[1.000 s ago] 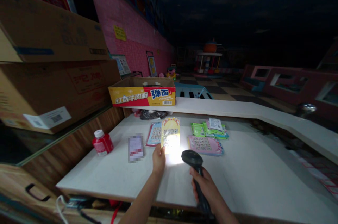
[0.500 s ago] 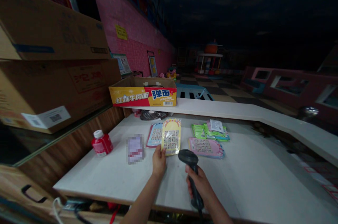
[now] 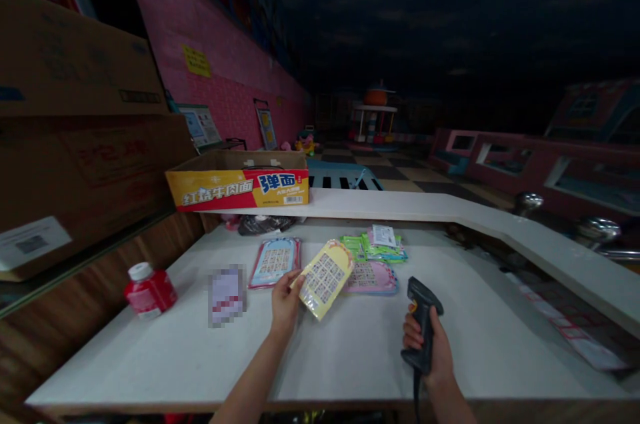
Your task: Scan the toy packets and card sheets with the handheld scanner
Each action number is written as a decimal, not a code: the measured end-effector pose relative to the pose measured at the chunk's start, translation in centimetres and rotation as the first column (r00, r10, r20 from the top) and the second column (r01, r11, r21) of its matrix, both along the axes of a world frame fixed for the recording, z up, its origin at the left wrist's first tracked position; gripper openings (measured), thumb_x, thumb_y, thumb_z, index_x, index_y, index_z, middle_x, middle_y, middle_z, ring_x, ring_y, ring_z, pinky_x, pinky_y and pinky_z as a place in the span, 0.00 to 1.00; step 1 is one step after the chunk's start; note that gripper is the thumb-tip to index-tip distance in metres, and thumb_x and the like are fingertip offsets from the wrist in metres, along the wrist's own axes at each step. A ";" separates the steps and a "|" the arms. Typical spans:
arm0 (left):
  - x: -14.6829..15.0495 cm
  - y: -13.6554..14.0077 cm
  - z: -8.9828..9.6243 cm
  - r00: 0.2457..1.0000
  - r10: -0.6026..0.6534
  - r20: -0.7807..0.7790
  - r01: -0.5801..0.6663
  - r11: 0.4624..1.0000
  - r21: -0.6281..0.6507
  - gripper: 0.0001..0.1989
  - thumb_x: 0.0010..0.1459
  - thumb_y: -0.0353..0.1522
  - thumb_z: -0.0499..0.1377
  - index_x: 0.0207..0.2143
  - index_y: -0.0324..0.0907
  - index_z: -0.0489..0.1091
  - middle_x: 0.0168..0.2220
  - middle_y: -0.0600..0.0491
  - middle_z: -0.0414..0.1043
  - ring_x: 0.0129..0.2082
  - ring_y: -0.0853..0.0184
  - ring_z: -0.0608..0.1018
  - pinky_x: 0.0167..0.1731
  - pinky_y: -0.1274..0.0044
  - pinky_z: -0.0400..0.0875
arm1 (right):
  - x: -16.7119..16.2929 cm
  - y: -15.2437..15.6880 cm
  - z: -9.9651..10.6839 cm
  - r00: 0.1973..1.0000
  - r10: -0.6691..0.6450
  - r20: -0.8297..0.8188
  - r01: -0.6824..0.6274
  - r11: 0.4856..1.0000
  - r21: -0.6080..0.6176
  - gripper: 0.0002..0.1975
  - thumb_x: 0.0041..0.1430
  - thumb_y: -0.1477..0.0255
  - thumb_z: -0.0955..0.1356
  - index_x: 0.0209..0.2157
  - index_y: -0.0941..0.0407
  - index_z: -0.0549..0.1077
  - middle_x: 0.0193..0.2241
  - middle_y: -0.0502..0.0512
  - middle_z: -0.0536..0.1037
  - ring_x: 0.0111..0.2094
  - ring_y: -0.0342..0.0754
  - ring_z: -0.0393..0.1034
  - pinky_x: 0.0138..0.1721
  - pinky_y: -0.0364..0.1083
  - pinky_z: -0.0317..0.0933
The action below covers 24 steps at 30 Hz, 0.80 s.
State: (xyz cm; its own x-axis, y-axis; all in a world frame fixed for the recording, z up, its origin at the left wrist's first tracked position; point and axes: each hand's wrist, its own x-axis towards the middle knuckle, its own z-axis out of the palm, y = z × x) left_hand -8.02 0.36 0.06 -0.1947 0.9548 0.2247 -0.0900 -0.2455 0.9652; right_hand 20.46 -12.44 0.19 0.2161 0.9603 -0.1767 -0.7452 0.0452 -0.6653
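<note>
My left hand [image 3: 287, 301] pinches the lower left edge of a yellow sticker card [image 3: 327, 277] in clear wrapping, held tilted above the white table. Wrapped round the handle of a black barcode scanner [image 3: 423, 324] is my right hand [image 3: 437, 347]; its cord hangs down toward me. A blue card pack [image 3: 275, 263] with a red edge lies just beyond my left hand. Partly covered by the yellow card, a pink card pack [image 3: 373, 277] rests to its right. Behind that is a pile of green packets [image 3: 357, 247] with a white-labelled packet [image 3: 383, 235] on top.
A red bottle with a white cap [image 3: 150, 291] and a blurred-out lilac packet [image 3: 227, 294] stand on the left of the white table [image 3: 190, 364]. A noodle carton [image 3: 240, 187] sits on the raised ledge [image 3: 380, 204]. Large cardboard boxes [image 3: 100, 157] are stacked at left.
The yellow card has been lifted and tilted to the right by my left hand, baring the blue pack. My right hand has carried the scanner rightward, away from the card. The view has turned right.
</note>
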 end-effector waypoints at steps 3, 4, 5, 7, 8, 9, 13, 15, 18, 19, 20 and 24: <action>2.4 1.5 0.1 0.999 -0.051 -0.013 0.051 0.998 -0.021 0.22 0.47 0.48 0.62 0.35 0.38 0.73 0.26 0.52 0.75 0.24 0.65 0.76 0.26 0.75 0.72 | 0.7 0.0 -0.6 0.993 -0.019 -0.120 0.025 0.999 0.048 0.20 0.50 0.51 0.70 0.29 0.54 0.66 0.18 0.41 0.55 0.15 0.36 0.48 0.14 0.37 0.48; 3.2 2.1 0.1 0.998 -0.053 -0.044 0.053 0.999 -0.012 0.22 0.47 0.49 0.62 0.33 0.38 0.73 0.24 0.52 0.74 0.23 0.66 0.76 0.25 0.75 0.71 | 0.7 0.1 -0.7 0.989 -0.016 -0.145 0.023 0.998 0.052 0.20 0.50 0.52 0.70 0.29 0.54 0.67 0.19 0.41 0.55 0.15 0.36 0.48 0.14 0.37 0.48; 4.1 2.8 0.0 0.995 -0.042 -0.089 0.042 0.999 -0.001 0.23 0.47 0.49 0.61 0.32 0.37 0.73 0.23 0.52 0.74 0.23 0.66 0.75 0.24 0.75 0.70 | 0.7 0.2 -0.8 0.987 -0.011 -0.160 0.020 0.998 0.053 0.19 0.50 0.53 0.70 0.30 0.55 0.68 0.19 0.41 0.55 0.15 0.36 0.48 0.14 0.37 0.49; 5.7 4.3 0.0 0.976 0.005 -0.219 -0.003 1.000 0.011 0.23 0.48 0.50 0.59 0.29 0.37 0.74 0.21 0.52 0.72 0.22 0.65 0.75 0.24 0.75 0.69 | 0.7 0.4 -0.9 0.984 0.000 -0.179 0.009 0.999 0.051 0.19 0.50 0.54 0.71 0.32 0.55 0.68 0.19 0.41 0.54 0.15 0.36 0.48 0.14 0.36 0.49; 6.4 5.0 0.0 0.951 0.029 -0.307 -0.026 1.000 0.012 0.23 0.50 0.50 0.58 0.28 0.37 0.74 0.21 0.51 0.72 0.22 0.65 0.75 0.25 0.75 0.69 | 0.7 0.5 -0.9 0.982 0.005 -0.188 0.005 0.999 0.051 0.19 0.50 0.55 0.71 0.32 0.55 0.68 0.19 0.41 0.54 0.15 0.36 0.48 0.14 0.36 0.49; 7.0 5.7 0.1 0.915 0.045 -0.401 -0.045 0.999 0.009 0.23 0.51 0.50 0.57 0.28 0.37 0.74 0.21 0.51 0.72 0.23 0.64 0.75 0.25 0.74 0.69 | 0.7 0.5 -0.9 0.981 0.010 -0.196 0.001 0.999 0.052 0.19 0.50 0.55 0.71 0.32 0.55 0.68 0.19 0.41 0.54 0.15 0.36 0.48 0.14 0.35 0.49; 8.0 6.3 0.6 0.760 0.076 -0.645 -0.077 0.997 0.027 0.18 0.53 0.44 0.58 0.31 0.37 0.75 0.27 0.45 0.73 0.31 0.59 0.77 0.36 0.70 0.70 | 0.8 0.5 -0.8 0.976 0.015 -0.219 -0.003 0.999 0.053 0.18 0.50 0.55 0.71 0.33 0.55 0.68 0.19 0.41 0.55 0.16 0.36 0.49 0.14 0.35 0.49; 7.7 5.1 0.6 0.691 0.074 -0.719 -0.017 0.996 0.086 0.19 0.52 0.42 0.60 0.39 0.37 0.76 0.36 0.41 0.74 0.40 0.56 0.76 0.45 0.67 0.68 | 0.8 0.4 -0.8 0.967 0.012 -0.254 -0.001 0.999 0.042 0.17 0.52 0.56 0.71 0.33 0.55 0.68 0.19 0.41 0.57 0.16 0.37 0.49 0.13 0.36 0.50; 6.7 2.2 0.5 0.527 -0.013 -0.850 0.255 0.956 0.143 0.27 0.49 0.45 0.63 0.51 0.44 0.72 0.50 0.41 0.69 0.52 0.53 0.70 0.54 0.63 0.62 | 0.8 0.5 -1.0 0.950 0.031 -0.312 -0.019 0.999 0.042 0.16 0.54 0.57 0.70 0.34 0.55 0.68 0.18 0.41 0.58 0.15 0.36 0.50 0.14 0.35 0.50; 6.5 1.2 0.5 0.469 -0.055 -0.882 0.346 0.930 0.126 0.30 0.46 0.47 0.65 0.52 0.47 0.72 0.52 0.42 0.67 0.55 0.52 0.67 0.56 0.62 0.60 | 0.9 0.5 -1.1 0.945 0.041 -0.326 -0.027 0.999 0.046 0.16 0.54 0.57 0.70 0.34 0.55 0.68 0.18 0.41 0.58 0.15 0.36 0.51 0.14 0.35 0.50; 6.4 0.3 0.5 0.408 -0.092 -0.909 0.406 0.909 0.090 0.32 0.44 0.47 0.66 0.52 0.49 0.71 0.54 0.44 0.66 0.57 0.52 0.65 0.57 0.62 0.59 | 0.9 0.6 -1.2 0.940 0.049 -0.338 -0.034 0.998 0.051 0.16 0.54 0.58 0.70 0.33 0.55 0.68 0.18 0.41 0.58 0.15 0.35 0.51 0.14 0.35 0.50; 7.6 -1.3 0.6 0.278 -0.139 -0.950 0.373 0.927 -0.026 0.25 0.48 0.40 0.66 0.51 0.50 0.73 0.54 0.47 0.66 0.57 0.55 0.64 0.57 0.65 0.59 | 1.2 0.9 -1.7 0.913 0.076 -0.401 -0.053 0.996 0.067 0.15 0.52 0.60 0.72 0.32 0.56 0.67 0.18 0.41 0.60 0.15 0.34 0.52 0.14 0.34 0.50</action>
State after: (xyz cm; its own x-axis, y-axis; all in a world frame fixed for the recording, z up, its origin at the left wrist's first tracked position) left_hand -0.39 -0.98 0.65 0.5011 0.8343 0.2299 0.7375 -0.5507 0.3908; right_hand 21.63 -11.56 -1.52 0.0744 0.9802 -0.1838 -0.9520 0.0149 -0.3058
